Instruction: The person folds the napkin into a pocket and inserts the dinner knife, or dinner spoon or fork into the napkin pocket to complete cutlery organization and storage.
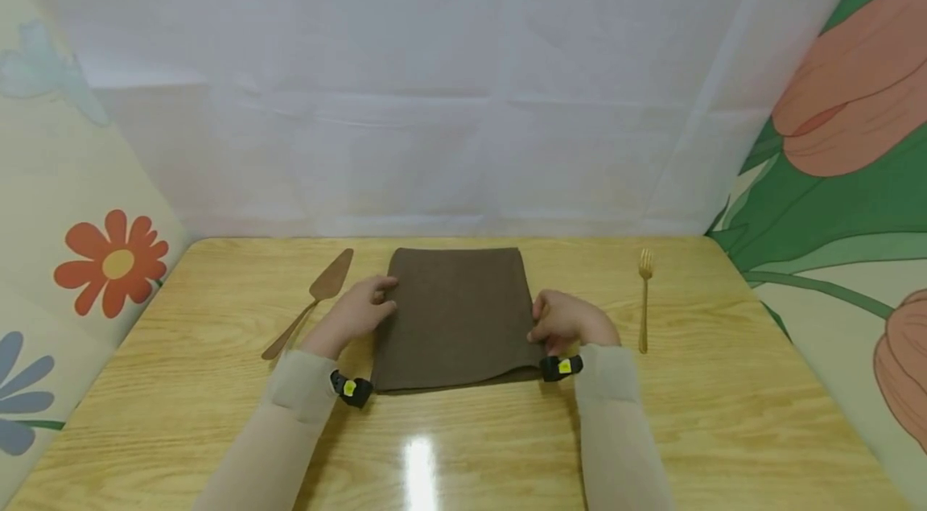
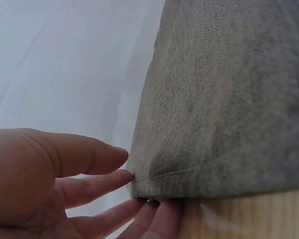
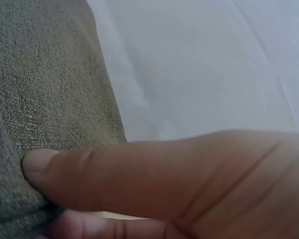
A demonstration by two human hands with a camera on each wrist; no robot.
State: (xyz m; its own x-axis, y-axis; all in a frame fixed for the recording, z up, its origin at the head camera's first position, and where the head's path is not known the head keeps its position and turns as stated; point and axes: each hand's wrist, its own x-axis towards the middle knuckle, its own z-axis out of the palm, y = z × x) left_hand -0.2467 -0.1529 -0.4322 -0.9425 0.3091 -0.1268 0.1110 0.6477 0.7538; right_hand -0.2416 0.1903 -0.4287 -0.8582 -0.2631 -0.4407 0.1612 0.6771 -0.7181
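A folded dark brown cloth (image 1: 456,318) lies roughly square on the wooden table, its lower right part slightly raised in layers. At its left edge is my left hand (image 1: 355,311); in the left wrist view the thumb (image 2: 97,154) stays apart from the forefinger, and the other fingertips touch the cloth's edge or go out of sight beneath it. My right hand (image 1: 572,318) pinches the right edge. The right wrist view shows the thumb (image 3: 104,172) lying on top of the fabric (image 3: 55,84), with fingers partly hidden below.
Left of the cloth lies a copper-coloured cake server (image 1: 329,278), close to the left forearm. A gold fork (image 1: 644,290) lies at the right. Behind the table (image 1: 507,447) hangs a white sheet (image 1: 434,92), with flower-printed panels on both sides.
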